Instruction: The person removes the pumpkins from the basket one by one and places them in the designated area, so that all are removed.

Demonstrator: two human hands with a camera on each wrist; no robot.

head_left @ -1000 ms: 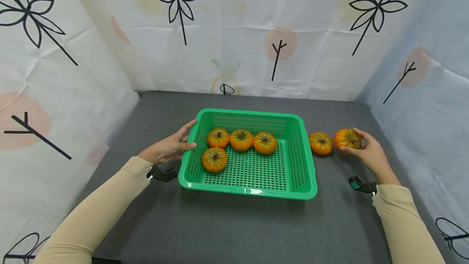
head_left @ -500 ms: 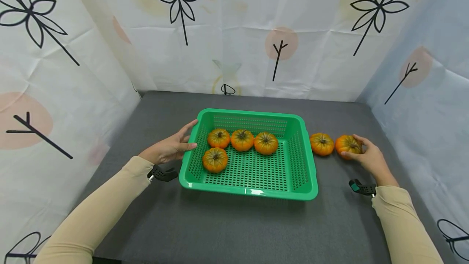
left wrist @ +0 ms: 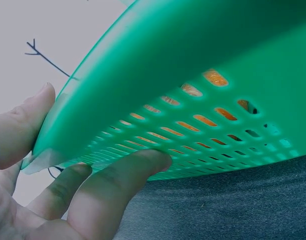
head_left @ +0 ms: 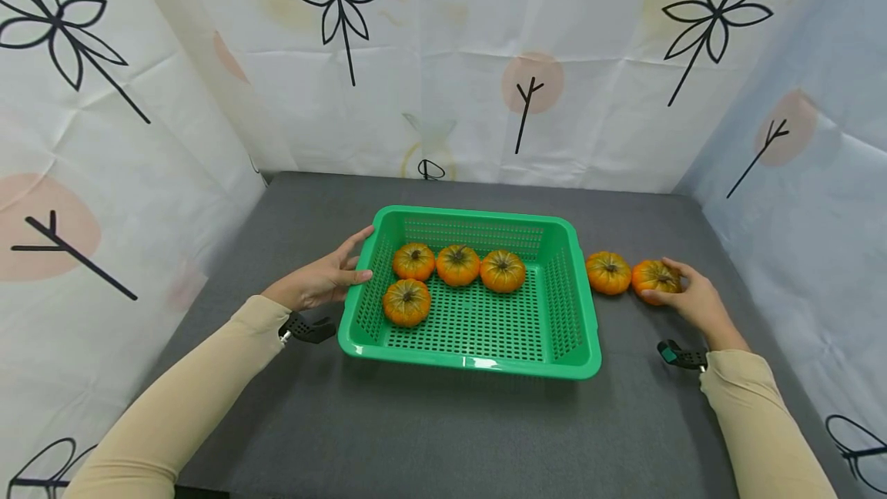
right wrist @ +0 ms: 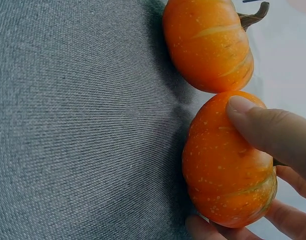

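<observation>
My left hand (head_left: pixel 316 282) grips the left rim of a green plastic basket (head_left: pixel 471 367); in the left wrist view its thumb lies over the rim and its fingers press the slotted outer wall. Inside the basket sit several small orange pumpkins, three in a row and one pumpkin (head_left: pixel 406 303) in front at the left. Right of the basket, my right hand (head_left: pixel 700 300) holds a pumpkin (right wrist: pixel 225 165) between thumb and fingers, on the grey table. Another pumpkin (head_left: pixel 608 273) stands between it and the basket, touching the held one in the right wrist view.
The grey table (head_left: pixel 416 437) runs around the basket on all sides. White patterned cloth (head_left: pixel 457 98) stands up behind the table and along both sides. Each wrist wears a black strap, such as the right strap (head_left: pixel 682 355).
The pumpkin in my right hand has come down onto the table and shifted slightly left, against the other pumpkin. My left hand and the basket have stayed put.
</observation>
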